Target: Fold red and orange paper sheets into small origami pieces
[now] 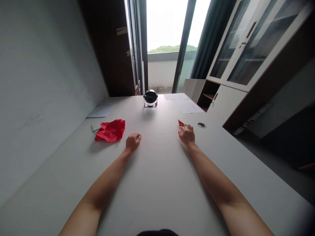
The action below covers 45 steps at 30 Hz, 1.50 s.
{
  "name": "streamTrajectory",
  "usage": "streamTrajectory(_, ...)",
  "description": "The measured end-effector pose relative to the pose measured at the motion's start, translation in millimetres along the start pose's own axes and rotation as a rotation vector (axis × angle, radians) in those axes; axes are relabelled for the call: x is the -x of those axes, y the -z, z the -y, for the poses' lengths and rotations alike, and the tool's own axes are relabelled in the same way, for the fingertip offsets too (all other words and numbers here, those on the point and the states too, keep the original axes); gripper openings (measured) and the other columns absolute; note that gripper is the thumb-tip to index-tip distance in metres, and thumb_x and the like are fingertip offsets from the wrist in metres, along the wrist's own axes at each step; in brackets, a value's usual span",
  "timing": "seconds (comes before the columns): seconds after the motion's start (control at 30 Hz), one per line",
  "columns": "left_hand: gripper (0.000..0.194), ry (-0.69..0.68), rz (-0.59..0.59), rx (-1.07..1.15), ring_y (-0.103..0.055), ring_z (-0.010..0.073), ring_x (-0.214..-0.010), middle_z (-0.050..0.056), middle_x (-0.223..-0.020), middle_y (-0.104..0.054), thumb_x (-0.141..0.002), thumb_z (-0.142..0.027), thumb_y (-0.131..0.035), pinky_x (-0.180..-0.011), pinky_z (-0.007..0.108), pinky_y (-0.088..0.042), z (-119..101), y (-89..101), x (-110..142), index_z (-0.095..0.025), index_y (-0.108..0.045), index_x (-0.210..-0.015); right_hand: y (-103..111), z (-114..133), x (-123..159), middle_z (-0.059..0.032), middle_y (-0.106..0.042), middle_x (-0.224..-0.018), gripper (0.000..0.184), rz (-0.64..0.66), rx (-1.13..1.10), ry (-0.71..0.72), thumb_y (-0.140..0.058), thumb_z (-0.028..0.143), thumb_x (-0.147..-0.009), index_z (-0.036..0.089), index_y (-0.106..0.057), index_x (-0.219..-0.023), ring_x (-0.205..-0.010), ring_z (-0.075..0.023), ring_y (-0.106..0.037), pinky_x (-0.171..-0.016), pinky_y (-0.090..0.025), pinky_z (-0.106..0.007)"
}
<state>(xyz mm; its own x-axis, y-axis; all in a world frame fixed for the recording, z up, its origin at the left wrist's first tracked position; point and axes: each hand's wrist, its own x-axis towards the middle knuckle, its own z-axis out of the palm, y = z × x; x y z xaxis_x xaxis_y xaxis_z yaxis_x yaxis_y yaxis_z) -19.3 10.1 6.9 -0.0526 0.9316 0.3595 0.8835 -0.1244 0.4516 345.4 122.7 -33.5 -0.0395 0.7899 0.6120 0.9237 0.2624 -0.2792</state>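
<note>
My left hand [133, 142] rests on the white table [157, 177] as a loose fist, with nothing showing in its fingers. To its left lies a creased sheet of red paper [111, 130], apart from the hand. Farther right, my right hand [187, 134] is closed on a small orange triangular piece [180, 123]. Its pointed end sticks out past the fingertips toward the upper left, and the fingers hide the rest. What the piece is made of, I cannot make out.
A black round device on a silver stand [150, 98] sits at the table's far end. White papers lie at the back right [188, 105] and back left [100, 110]. A cable hole [201, 125] is right of my right hand. A wall [49, 98] borders the left.
</note>
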Motion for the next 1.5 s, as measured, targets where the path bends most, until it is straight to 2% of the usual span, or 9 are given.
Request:
streamTrajectory(0.2,0.028,0.303,-0.31,-0.263,-0.053,0.033,-0.118,0.014,-0.121,-0.062,-0.089,-0.032,-0.057,-0.098,0.045,-0.041,55,34.3,-15,-0.021,-0.063,-0.114,0,6,-1,-0.0136,-0.055,-0.122,0.022,-0.032,-0.094,0.094,-0.053,0.027,-0.088,0.019,-0.072,-0.096,-0.112,-0.0303,-0.046,-0.098,-0.044,-0.045)
streamTrajectory(0.43,0.034,0.619,-0.266,-0.156,-0.058,0.0328,-0.113,0.016,-0.123,-0.061,-0.086,-0.036,-0.06,-0.093,0.044,-0.046,106,36.9,-19,-0.021,-0.059,-0.117,-2,8,2,-0.0123,-0.056,-0.12,0.018,-0.022,-0.159,0.114,-0.054,0.026,-0.087,0.021,-0.071,-0.089,-0.111,-0.03,-0.048,-0.097,-0.045,-0.046)
streamTrajectory(0.67,0.023,0.643,-0.326,-0.096,-0.063,0.0296,-0.1,0.014,-0.104,-0.069,-0.088,-0.026,-0.049,-0.089,0.04,-0.048,121,45.0,-19,-0.02,-0.068,-0.098,2,16,2,-0.0117,-0.056,-0.123,0.018,0.036,-0.148,0.118,-0.054,0.025,-0.088,0.021,-0.071,-0.09,-0.113,-0.0288,-0.049,-0.1,-0.044,-0.044)
streamTrajectory(0.87,0.027,0.394,-0.438,-0.162,-0.06,0.0295,-0.105,0.016,-0.11,-0.065,-0.091,-0.025,-0.044,-0.094,0.041,-0.047,88,57.5,-21,-0.016,-0.067,-0.102,8,29,4,-0.0113,-0.056,-0.127,0.019,0.096,-0.133,0.128,-0.054,0.023,-0.089,0.021,-0.072,-0.093,-0.123,-0.0307,-0.048,-0.102,-0.044,-0.047)
streamTrajectory(0.97,0.023,0.203,-0.345,-0.197,-0.058,0.0295,-0.108,0.015,-0.11,-0.063,-0.091,-0.025,-0.047,-0.097,0.04,-0.045,56,53.9,-22,-0.018,-0.066,-0.099,9,34,5,-0.0108,-0.057,-0.126,0.019,0.096,-0.146,0.153,-0.053,0.023,-0.09,0.02,-0.072,-0.092,-0.122,-0.0303,-0.049,-0.102,-0.044,-0.048)
streamTrajectory(1.1,0.017,-0.063,-0.087,-0.149,-0.06,0.0259,-0.105,0.011,-0.107,-0.064,-0.09,-0.021,-0.05,-0.095,0.036,-0.047,15,32.2,-17,-0.02,-0.066,-0.095,13,39,5,-0.011,-0.059,-0.123,0.02,0.103,-0.171,0.214,-0.052,0.025,-0.093,0.02,-0.072,-0.091,-0.119,-0.0293,-0.051,-0.101,-0.045,-0.047)
streamTrajectory(1.27,0.021,-0.33,0.246,0.043,-0.062,0.024,-0.111,0.009,-0.119,-0.068,-0.093,-0.025,-0.05,-0.1,0.038,-0.047,-11,5.8,-4,-0.022,-0.069,-0.101,19,48,5,-0.0104,-0.061,-0.122,0.021,0.129,-0.187,0.223,-0.052,0.024,-0.093,0.021,-0.072,-0.092,-0.117,-0.0295,-0.053,-0.1,-0.045,-0.05)
streamTrajectory(1.4,0.039,-0.371,0.411,0.203,-0.06,0.0246,-0.121,0.007,-0.126,-0.069,-0.1,-0.042,-0.04,-0.114,0.044,-0.037,-19,0.7,0,-0.023,-0.074,-0.106,22,56,5,-0.0097,-0.063,-0.121,0.023,0.132,-0.229,0.211,-0.051,0.026,-0.094,0.022,-0.073,-0.094,-0.115,-0.0295,-0.054,-0.1,-0.044,-0.05)
streamTrajectory(1.5,0.062,-0.326,0.5,0.325,-0.062,0.0227,-0.118,0.005,-0.114,-0.074,-0.104,-0.043,-0.022,-0.118,0.044,-0.031,-23,2.6,0,-0.023,-0.077,-0.087,25,62,4,-0.0091,-0.065,-0.117,0.026,0.118,-0.305,0.191,-0.049,0.03,-0.095,0.023,-0.074,-0.094,-0.111,-0.0286,-0.057,-0.099,-0.045,-0.049)
